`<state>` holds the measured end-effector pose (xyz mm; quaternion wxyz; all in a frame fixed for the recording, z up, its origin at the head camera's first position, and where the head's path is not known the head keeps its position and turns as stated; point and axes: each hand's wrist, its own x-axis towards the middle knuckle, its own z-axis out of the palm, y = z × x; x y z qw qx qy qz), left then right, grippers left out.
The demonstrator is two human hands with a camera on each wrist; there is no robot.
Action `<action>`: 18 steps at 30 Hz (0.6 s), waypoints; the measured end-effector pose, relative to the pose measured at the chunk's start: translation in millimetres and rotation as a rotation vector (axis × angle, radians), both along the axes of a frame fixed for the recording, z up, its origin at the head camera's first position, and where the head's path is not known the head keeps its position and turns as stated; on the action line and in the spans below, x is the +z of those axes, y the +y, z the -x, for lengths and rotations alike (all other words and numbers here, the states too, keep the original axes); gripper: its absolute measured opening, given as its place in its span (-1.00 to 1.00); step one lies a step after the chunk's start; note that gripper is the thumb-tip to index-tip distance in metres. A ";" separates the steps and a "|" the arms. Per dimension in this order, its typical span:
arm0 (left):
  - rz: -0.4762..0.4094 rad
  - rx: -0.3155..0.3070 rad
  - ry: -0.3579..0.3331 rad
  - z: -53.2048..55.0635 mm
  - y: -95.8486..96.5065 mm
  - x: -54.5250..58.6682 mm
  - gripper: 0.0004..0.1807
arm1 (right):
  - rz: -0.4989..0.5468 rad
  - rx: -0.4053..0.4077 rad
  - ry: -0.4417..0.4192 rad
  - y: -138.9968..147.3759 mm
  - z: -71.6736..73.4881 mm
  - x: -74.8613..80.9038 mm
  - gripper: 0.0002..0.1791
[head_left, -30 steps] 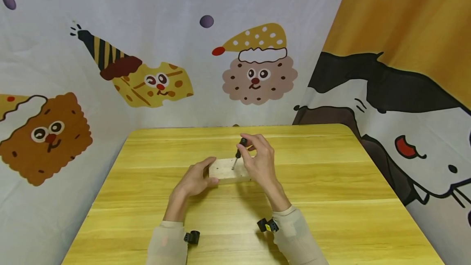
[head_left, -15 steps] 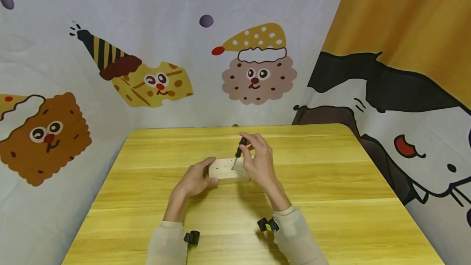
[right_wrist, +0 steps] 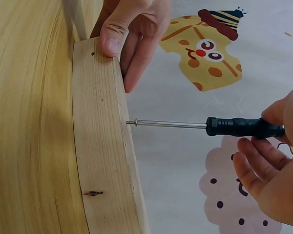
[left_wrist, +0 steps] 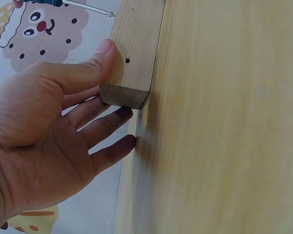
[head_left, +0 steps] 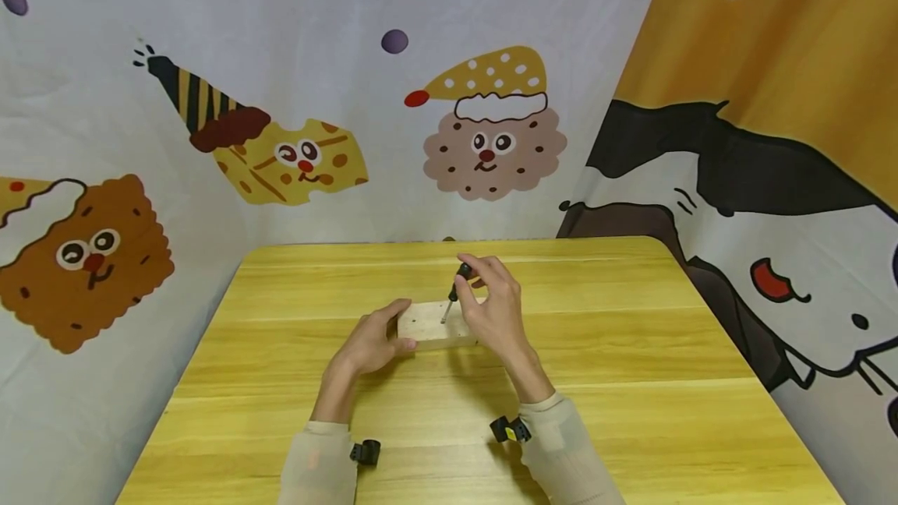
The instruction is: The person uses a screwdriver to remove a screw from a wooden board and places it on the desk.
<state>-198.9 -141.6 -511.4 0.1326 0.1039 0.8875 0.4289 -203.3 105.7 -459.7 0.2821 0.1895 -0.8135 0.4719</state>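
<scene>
Cartoon-printed cloth (head_left: 316, 37) hangs behind a yellowish wooden table (head_left: 631, 349). On the table lies a pale wooden block (head_left: 425, 325), its left end grasped between thumb and fingers of the left hand (head_left: 369, 343). Right hand (head_left: 498, 312) pinches the dark handle of a screwdriver (right_wrist: 234, 126), tilted, its tip at a small screw (right_wrist: 132, 123) protruding from the block's upper face.

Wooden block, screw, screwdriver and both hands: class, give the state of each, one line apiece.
Wooden block: lying on the table, held at its left end.
Screw: not fully driven, threads showing outside the wood.
Screwdriver: tilted, tip at the screw's head.
Left hand: gripping the block's left end.
Right hand: pinching the screwdriver's handle.
</scene>
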 end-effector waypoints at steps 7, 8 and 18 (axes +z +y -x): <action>-0.006 0.001 -0.001 0.3 0.3 -1.0 -0.10 | -0.015 0.012 0.021 -0.5 -0.1 0.3 -0.61; -0.008 0.002 -0.004 0.5 0.4 -1.2 -0.10 | -0.020 0.013 0.023 -0.5 -0.4 0.6 -0.60; -0.010 0.002 -0.004 0.4 0.0 -1.8 -0.10 | -0.025 0.052 0.057 0.6 1.2 -1.3 -0.58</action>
